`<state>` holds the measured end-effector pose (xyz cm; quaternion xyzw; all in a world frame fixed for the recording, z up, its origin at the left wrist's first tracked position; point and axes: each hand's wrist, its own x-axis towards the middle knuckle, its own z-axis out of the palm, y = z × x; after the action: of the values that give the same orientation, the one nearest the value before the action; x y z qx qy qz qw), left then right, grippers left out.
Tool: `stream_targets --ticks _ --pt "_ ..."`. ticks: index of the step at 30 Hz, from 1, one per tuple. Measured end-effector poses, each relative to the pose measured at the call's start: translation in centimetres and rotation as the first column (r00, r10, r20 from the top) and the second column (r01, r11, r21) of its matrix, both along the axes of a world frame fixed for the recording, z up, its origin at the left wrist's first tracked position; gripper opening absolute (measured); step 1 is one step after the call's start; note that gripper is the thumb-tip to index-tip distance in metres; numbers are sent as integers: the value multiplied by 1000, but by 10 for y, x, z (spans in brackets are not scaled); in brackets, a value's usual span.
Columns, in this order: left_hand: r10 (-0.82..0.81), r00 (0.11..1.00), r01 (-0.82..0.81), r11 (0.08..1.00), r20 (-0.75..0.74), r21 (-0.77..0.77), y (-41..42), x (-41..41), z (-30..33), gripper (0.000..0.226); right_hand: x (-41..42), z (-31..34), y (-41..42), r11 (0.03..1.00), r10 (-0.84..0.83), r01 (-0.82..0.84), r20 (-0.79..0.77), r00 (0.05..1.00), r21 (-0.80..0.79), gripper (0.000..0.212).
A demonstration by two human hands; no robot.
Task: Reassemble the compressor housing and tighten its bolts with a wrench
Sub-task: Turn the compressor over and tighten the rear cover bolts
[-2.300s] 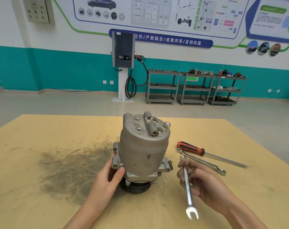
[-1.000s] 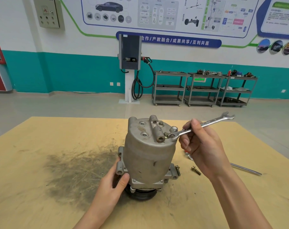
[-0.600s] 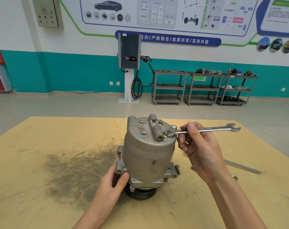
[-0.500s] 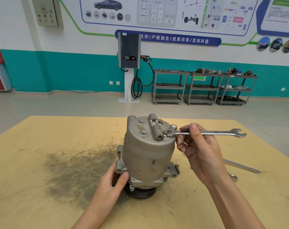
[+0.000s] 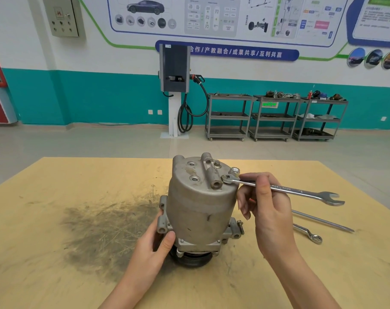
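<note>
The compressor housing (image 5: 200, 206), judged heavy and rigid, is gripped at its base flange by the left hand (image 5: 155, 244). The combination wrench (image 5: 285, 190) is pinched mid-shank by the right hand (image 5: 267, 210), its ring end seated on a top bolt (image 5: 226, 179).

Single head-worn wide-angle view, facing forward and down, close over the table (image 5: 82, 175), far wall beyond

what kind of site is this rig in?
Probably an automotive training workshop: an EV charging station on the wall, car-system diagram posters, and metal carts loaded with parts.
</note>
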<state>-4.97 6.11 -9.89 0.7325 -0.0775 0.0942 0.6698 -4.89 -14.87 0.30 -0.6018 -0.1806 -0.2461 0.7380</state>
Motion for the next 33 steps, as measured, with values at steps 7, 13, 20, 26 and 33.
stream_targets --ticks 7,13,20,26,33 --pt "-5 1000 5 1000 21 14 0 0 -2 112 0 -1 -2 998 11 -9 -28 1000 55 33" --pt "-3 1000 3 1000 1 -7 0 -1 -1 115 11 6 -15 980 153 -134 -126 980 150 29" --pt "-3 1000 3 1000 -7 -11 0 0 0 116 12 4 -11 958 224 -206 -73 972 201 24" --pt "-9 1000 9 1000 -9 -3 1 0 -1 119 6 3 -6 985 108 -105 -13 994 138 24" --pt "-10 1000 9 1000 18 4 1 1 -2 118 3 -2 -2 988 114 -116 25 993 101 39"
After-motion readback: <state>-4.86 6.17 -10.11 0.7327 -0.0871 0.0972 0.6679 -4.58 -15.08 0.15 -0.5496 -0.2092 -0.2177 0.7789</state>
